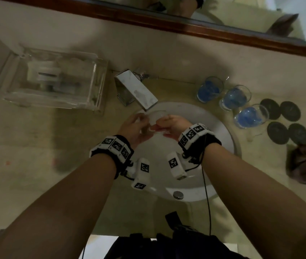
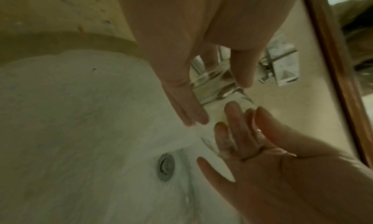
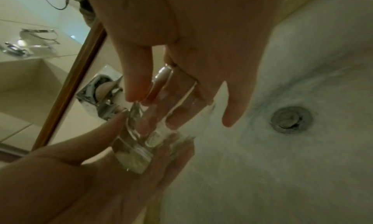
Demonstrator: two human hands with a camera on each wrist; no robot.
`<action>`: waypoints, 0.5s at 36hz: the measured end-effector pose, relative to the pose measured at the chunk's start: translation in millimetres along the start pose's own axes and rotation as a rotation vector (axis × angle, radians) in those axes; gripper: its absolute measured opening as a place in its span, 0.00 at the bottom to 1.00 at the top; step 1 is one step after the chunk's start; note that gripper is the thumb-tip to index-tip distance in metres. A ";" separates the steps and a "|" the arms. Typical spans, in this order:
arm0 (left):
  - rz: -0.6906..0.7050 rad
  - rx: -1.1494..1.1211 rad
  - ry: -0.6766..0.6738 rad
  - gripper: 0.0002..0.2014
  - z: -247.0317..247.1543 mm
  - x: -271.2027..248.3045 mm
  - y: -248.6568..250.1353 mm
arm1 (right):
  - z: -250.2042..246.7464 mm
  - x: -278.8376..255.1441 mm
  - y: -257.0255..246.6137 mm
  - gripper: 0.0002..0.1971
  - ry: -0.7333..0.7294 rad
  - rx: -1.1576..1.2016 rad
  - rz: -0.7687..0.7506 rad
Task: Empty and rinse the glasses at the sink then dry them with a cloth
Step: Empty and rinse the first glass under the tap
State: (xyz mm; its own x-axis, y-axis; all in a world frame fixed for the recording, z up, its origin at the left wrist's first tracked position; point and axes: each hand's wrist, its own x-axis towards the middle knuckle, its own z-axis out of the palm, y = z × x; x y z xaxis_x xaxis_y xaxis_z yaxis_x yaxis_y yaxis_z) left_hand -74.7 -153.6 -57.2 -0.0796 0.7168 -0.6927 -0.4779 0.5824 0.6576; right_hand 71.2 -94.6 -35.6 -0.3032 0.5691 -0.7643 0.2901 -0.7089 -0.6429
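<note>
Over the white sink (image 1: 221, 141), a clear empty glass (image 1: 155, 118) lies tilted just below the faucet (image 1: 139, 92). My left hand (image 1: 138, 122) grips its thick base (image 2: 212, 85). My right hand (image 1: 165, 123) has two fingers (image 2: 230, 131) inside the glass (image 3: 135, 155) and its thumb (image 3: 135, 84) outside the rim. The wrist views show the left hand (image 2: 220, 100) and right hand (image 3: 177, 112) from above. Three glasses of blue liquid (image 1: 209, 89), (image 1: 235, 98), (image 1: 249, 116) stand on the counter to the right. A brown cloth (image 1: 305, 163) lies crumpled at the right edge.
Several dark round coasters (image 1: 281, 113) lie between the blue glasses and the cloth. A clear plastic box (image 1: 55, 79) stands on the counter at the left. The drain (image 2: 165, 167) sits in the basin below the hands. A wood-framed mirror (image 1: 186, 25) runs along the back.
</note>
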 end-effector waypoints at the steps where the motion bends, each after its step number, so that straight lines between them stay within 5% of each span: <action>1: 0.014 0.010 -0.006 0.09 0.6 0.2 0.5 | -0.5 -1.8 0.5 0.06 0.007 0.002 0.015; 5: 0.043 0.127 -0.015 0.15 2.7 -0.6 2.8 | 0.1 -1.7 -1.4 0.06 0.025 0.029 0.064; 13: -0.017 0.065 0.028 0.04 -5.8 1.8 3.6 | 5.4 0.4 1.5 0.04 0.026 -0.034 -0.036; 18: 0.064 0.126 0.061 0.11 -6.3 7.1 3.2 | 7.2 9.9 -2.0 0.08 0.019 -0.066 0.043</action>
State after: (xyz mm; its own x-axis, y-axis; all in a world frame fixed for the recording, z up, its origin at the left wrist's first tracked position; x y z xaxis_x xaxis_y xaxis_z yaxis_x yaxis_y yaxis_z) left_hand -82.2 -149.1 -61.9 -0.1611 0.7320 -0.6620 -0.3567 0.5823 0.7306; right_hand 61.1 -90.5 -41.6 -0.2717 0.5471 -0.7917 0.3618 -0.7043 -0.6108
